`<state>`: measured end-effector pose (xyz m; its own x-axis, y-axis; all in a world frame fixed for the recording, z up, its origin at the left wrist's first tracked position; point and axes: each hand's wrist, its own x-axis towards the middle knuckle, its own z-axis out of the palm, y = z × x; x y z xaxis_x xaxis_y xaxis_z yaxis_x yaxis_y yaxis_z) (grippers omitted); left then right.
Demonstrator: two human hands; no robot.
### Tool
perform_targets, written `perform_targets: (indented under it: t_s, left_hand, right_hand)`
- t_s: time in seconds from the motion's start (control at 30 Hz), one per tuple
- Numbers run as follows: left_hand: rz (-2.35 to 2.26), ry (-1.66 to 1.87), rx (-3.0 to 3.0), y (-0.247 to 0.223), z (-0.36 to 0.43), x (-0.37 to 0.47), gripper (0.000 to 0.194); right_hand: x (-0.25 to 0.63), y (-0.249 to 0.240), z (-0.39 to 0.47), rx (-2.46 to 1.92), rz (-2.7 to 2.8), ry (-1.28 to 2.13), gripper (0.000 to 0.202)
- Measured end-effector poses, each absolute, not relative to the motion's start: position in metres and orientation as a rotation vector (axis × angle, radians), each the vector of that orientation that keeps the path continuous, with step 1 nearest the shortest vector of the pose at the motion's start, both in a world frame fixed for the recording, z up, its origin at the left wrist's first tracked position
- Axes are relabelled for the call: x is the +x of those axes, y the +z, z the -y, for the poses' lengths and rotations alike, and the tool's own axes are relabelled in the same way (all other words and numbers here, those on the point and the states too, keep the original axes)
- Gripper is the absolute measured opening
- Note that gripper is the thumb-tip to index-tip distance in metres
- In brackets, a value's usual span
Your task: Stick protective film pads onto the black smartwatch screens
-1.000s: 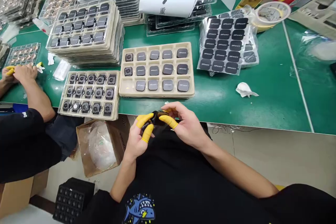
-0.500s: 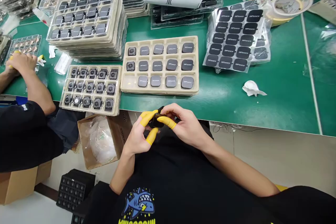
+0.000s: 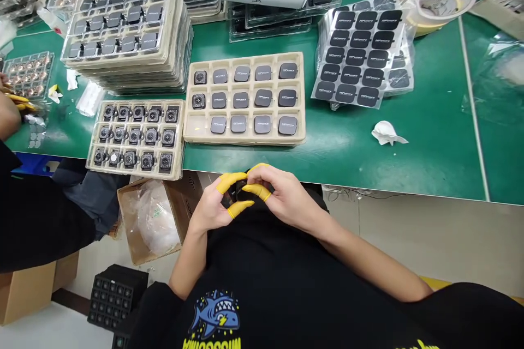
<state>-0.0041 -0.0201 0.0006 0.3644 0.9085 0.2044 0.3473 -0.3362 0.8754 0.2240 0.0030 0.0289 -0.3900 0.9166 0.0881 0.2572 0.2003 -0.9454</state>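
Both hands are closed around a small black smartwatch body [image 3: 238, 191] above my lap, just off the table's front edge. My left hand [image 3: 213, 204] grips it from the left, with yellow finger cots on thumb and forefinger. From the right, my right hand [image 3: 282, 191] pinches it with yellow-cotted fingertips, which hide most of it. Beyond my hands lies a beige tray [image 3: 245, 142] of watch bodies, most with a dark printed film face up and two with their sensor backs up. Beside it, another tray [image 3: 135, 174] holds watch bodies with sensor backs up.
Stacked trays [image 3: 123, 73] stand at the back left. Sheets of dark printed stickers [image 3: 356, 57] lie right of the tray, near tape rolls [image 3: 444, 2] and a crumpled tissue [image 3: 387, 133]. A co-worker's hand [image 3: 8, 112] is at far left. Below is an open carton [image 3: 176, 212].
My fingers have shifted a little on the watch body, covering more of it. The view has shifted slightly, and the co-worker's hands at the left have moved toward the frame edge.
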Motion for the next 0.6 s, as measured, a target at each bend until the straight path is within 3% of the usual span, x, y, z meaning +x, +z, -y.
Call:
perform_targets:
  t_s: [0.13,0.3,0.43,0.6]
  left_hand:
    - [-1.174,0.965,1.615,-0.012,0.021,0.002,0.052]
    - [-1.266,1.005,1.421,-0.023,0.024,-0.004,0.060]
    - [-1.432,1.135,1.217,-0.027,0.025,-0.017,0.067]
    - [-1.434,1.173,1.124,-0.020,0.013,-0.033,0.062]
  right_hand:
    - [0.224,0.029,0.007,-1.128,1.813,0.975,0.015]
    - [0.264,0.044,0.009,-1.191,1.620,0.970,0.014]
    - [0.362,0.044,-0.040,-1.570,1.507,0.704,0.018]
    - [0.533,0.053,-0.121,-2.107,1.173,0.346,0.018]
